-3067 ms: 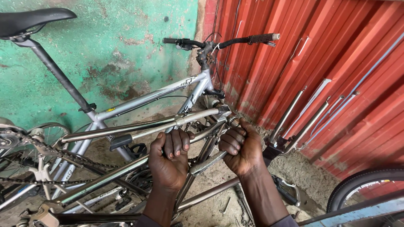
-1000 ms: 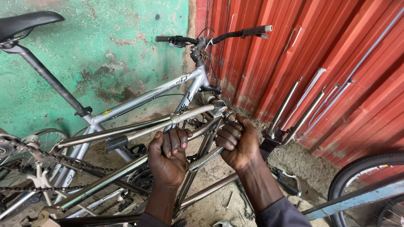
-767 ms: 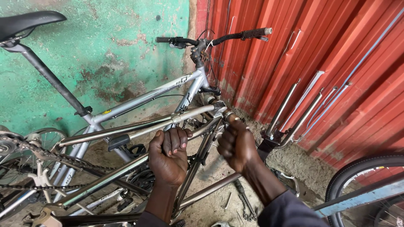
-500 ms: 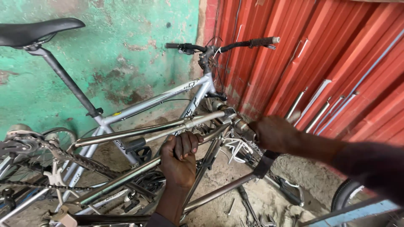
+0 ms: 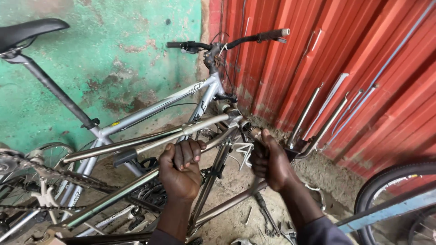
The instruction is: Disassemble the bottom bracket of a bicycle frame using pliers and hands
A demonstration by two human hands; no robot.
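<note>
1. Against a green wall (image 5: 113,59) at left, a silver bicycle (image 5: 150,109) leaned, black saddle (image 5: 27,34) raised.
2. At centre, the left hand (image 5: 180,170) was closed around a bare metal bicycle frame (image 5: 136,145) tube, steadying it.
3. Further right, the right hand (image 5: 270,161) was clenched on the frame's head end, seemingly working it; firm bracing seemed needed.
4. Red corrugated sheeting (image 5: 354,68) stood behind.

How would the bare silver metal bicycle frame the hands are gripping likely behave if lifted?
The bare silver metal bicycle frame is welded tubing, so probably stiff, not floppy. Stripped of wheels, it is likely light for its size. The left hand and right hand grip it near one end, so it may swing awkwardly.
</note>
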